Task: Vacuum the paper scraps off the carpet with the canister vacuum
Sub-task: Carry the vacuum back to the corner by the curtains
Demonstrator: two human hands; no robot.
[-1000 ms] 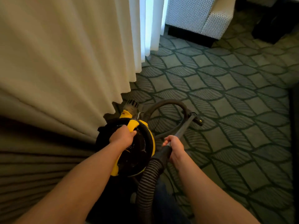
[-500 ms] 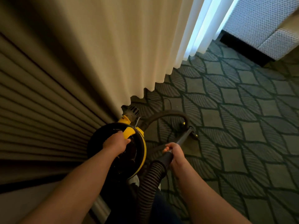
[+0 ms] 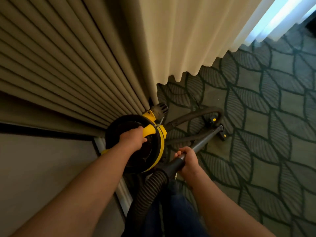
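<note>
We see the canister vacuum [image 3: 123,129] low in the middle of the view: a round black drum with a yellow rim, a yellow carry handle across its lid and a grey vented cap on its far side. The left hand [image 3: 132,138] grips that handle, fingers curled tightly round it; we cannot tell whether the drum's base touches the floor. From the drum a ribbed hose [image 3: 147,190] runs down past a leg [image 3: 174,211] in dark blue cloth, and a further length of it loops across the carpet [image 3: 256,117] ahead. The right hand [image 3: 189,159] is clamped round the wand [image 3: 205,139] where its metal tube meets the black hose cuff, all fingers wrapped about it. The wand slants forward and down to the floor nozzle [image 3: 220,132], black with small yellow marks, which sits on the carpet inside the hose loop. On the left the drum sits hard up against a dark pleated drape [image 3: 59,57], with a plain wall [image 3: 42,168] and white baseboard [image 3: 123,190] just beside it, so that side is closed off. A pale curtain [image 3: 188,40] hangs behind, its scalloped hem just over the carpet close to the drum. A strip of daylight [image 3: 273,19] shows at its right edge. To the right and ahead of the nozzle, the green leaf-patterned carpet lies open out to the frame's edge.
</note>
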